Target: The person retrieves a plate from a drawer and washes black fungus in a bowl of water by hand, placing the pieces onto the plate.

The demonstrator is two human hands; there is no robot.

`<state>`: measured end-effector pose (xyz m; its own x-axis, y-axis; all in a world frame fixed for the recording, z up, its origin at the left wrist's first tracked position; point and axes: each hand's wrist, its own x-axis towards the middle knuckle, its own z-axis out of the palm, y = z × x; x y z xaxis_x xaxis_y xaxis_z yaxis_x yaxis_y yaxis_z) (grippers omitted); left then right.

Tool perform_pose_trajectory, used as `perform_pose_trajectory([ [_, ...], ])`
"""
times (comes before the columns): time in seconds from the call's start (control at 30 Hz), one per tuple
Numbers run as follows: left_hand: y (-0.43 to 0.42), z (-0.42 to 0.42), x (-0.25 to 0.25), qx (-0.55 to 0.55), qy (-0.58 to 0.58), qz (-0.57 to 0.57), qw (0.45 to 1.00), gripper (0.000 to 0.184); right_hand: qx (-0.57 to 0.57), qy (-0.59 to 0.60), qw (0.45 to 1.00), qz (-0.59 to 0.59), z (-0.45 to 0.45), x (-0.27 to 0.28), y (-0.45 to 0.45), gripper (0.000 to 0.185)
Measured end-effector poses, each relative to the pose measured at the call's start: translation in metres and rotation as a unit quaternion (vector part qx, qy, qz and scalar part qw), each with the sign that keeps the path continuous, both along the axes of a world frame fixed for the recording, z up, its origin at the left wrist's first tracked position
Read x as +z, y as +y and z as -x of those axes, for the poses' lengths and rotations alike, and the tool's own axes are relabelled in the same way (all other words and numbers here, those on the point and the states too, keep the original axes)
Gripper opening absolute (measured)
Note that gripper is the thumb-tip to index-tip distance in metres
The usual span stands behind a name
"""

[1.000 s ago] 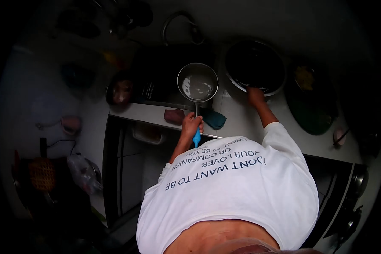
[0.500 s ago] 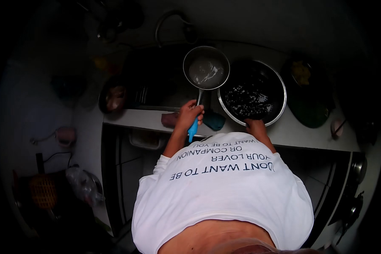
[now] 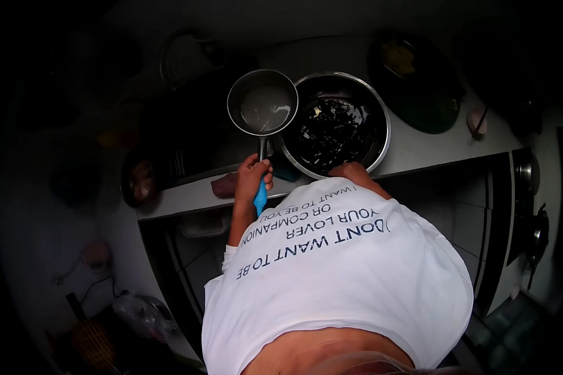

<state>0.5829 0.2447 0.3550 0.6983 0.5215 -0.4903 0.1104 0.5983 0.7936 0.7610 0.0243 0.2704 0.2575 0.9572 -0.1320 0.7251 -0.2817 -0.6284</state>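
My left hand (image 3: 253, 178) is wrapped round the blue-ended handle of a small metal saucepan (image 3: 263, 103), which holds a cloudy, whitish liquid. The pan is held level beside a large round metal bowl (image 3: 334, 128), its rim overlapping or touching the bowl's left edge. Dark, glistening contents fill much of the bowl. At the bowl's near rim my right hand (image 3: 351, 171) is closed on the edge, its fingertips partly hidden. A reddish cloth (image 3: 225, 185) and a dark teal cloth (image 3: 285, 170) lie at the counter's front edge.
A dark green oval board (image 3: 435, 106) lies at the right, with yellow food (image 3: 398, 58) in a dish behind it. A pink object (image 3: 476, 123) is farther right. At the left sit a bowl (image 3: 139, 178), the dark sink area and a faucet (image 3: 169, 59). A clear plastic bag (image 3: 142, 315) is lower left.
The bowl has been drawn toward the counter's front edge and lies closer beside the saucepan. The saucepan was raised and moved toward the bowl. The camera view has turned.
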Motion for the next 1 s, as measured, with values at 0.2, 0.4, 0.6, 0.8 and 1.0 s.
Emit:
perform_pose_trajectory([
  [0.2, -0.011, -0.002, 0.007, -0.009, 0.023, -0.012, 1.0, 0.018, 0.042, -0.043, 0.998, -0.001, -0.02, -0.008, 0.025, 0.029],
  [0.4, -0.014, -0.016, -0.001, -0.023, 0.042, -0.085, 0.995, 0.024, 0.064, -0.02, 0.998, 0.005, -0.029, -0.009, 0.039, 0.036],
  [0.6, -0.015, -0.031, -0.02, -0.081, 0.148, -0.293, 0.941, 0.042, 0.039, -0.032, 0.999, 0.003, -0.03, -0.013, 0.037, 0.032],
  [0.8, -0.017, -0.031, -0.042, -0.085, 0.145, -0.598, 0.783, 0.044, 0.044, -0.027, 0.999, 0.0, -0.029, -0.013, 0.037, 0.033],
  [1.0, -0.011, -0.034, -0.022, -0.068, 0.136, -0.673, 0.724, 0.041, 0.043, -0.025, 0.998, 0.027, -0.03, -0.008, 0.038, 0.032],
])
